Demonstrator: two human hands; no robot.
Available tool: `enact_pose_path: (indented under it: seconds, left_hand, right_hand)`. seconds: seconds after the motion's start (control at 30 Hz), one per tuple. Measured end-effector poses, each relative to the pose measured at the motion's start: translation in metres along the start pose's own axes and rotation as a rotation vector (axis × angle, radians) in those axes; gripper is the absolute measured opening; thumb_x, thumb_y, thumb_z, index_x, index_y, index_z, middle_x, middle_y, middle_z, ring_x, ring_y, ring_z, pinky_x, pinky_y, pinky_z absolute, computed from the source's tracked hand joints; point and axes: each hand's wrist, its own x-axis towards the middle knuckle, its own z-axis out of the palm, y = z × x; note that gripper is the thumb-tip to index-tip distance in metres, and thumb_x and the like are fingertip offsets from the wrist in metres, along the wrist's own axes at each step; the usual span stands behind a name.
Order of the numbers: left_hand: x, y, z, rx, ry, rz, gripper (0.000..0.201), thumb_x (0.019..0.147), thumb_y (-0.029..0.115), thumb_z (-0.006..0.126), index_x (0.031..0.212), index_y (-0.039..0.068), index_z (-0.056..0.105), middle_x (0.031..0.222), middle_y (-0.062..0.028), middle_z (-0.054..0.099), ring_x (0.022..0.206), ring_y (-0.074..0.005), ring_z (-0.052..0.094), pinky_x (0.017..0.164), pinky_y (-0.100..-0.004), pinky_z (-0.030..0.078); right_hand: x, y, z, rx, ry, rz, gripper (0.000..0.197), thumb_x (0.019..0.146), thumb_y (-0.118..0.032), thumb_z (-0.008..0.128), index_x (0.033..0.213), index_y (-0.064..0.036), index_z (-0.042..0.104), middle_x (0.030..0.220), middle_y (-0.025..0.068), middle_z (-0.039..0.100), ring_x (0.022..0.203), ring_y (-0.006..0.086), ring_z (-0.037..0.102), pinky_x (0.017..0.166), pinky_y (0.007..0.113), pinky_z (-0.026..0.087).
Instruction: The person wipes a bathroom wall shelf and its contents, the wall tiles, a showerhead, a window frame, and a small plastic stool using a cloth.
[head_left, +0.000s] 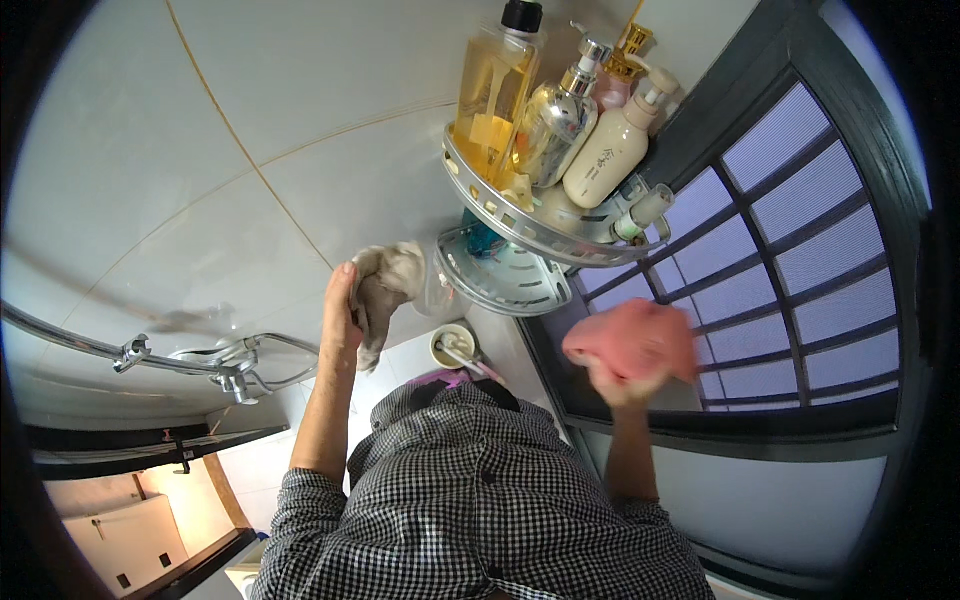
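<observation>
Left hand [342, 305] presses grey rag [385, 285] flat to wall tile [250, 230]; right hand [625, 375] grips pink cloth [632, 340] against window [760, 260].

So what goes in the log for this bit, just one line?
left hand: pressing grey cloth on wall tile | right hand: holding pink cloth by window | corner rack: bottles on top

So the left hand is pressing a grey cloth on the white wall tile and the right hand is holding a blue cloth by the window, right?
Not quite. The head view shows the right hand holding a pink cloth, not a blue one, by the dark-framed window. The rest stands: the left hand presses a grey cloth on the white wall tile.
</observation>
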Motion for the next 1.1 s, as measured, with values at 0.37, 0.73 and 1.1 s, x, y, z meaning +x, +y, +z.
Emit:
enact_pose_path:
  seconds: [0.37, 0.73, 1.1]
  left_hand:
    - [0.017, 0.106, 0.188, 0.955, -0.23, 0.798, 0.07, 0.068, 0.041, 0.074, 0.12, 0.002, 0.049, 0.112, -0.0129, 0.058, 0.079, -0.0208, 0.06, 0.071, -0.033, 0.047]
    - [0.04, 0.109, 0.242, 1.384, -0.044, 0.844, 0.081, 0.058, 0.06, 0.073, 0.104, -0.003, 0.051, 0.097, -0.0166, 0.062, 0.092, -0.031, 0.061, 0.077, -0.0371, 0.048]
    - [0.024, 0.1, 0.222, 0.79, -0.017, 0.893, 0.064, 0.058, 0.027, 0.073, 0.107, -0.004, 0.045, 0.101, -0.0157, 0.055, 0.091, -0.0256, 0.056, 0.08, -0.0337, 0.046]
  right_hand:
    - [0.019, 0.087, 0.088, 0.019, -0.093, 0.077, 0.071, 0.057, -0.006, 0.078, 0.118, -0.0003, 0.041, 0.111, 0.0144, 0.048, 0.103, 0.0266, 0.049, 0.09, 0.036, 0.039]
    - [0.021, 0.111, 0.106, -0.194, 0.0, 0.318, 0.069, 0.058, -0.027, 0.077, 0.11, 0.0009, 0.04, 0.105, 0.0208, 0.05, 0.098, 0.0379, 0.051, 0.082, 0.044, 0.042]
    - [0.018, 0.106, 0.112, -0.183, 0.033, 0.396, 0.067, 0.061, -0.032, 0.076, 0.106, 0.0021, 0.039, 0.102, 0.0227, 0.047, 0.099, 0.0405, 0.048, 0.082, 0.046, 0.04]
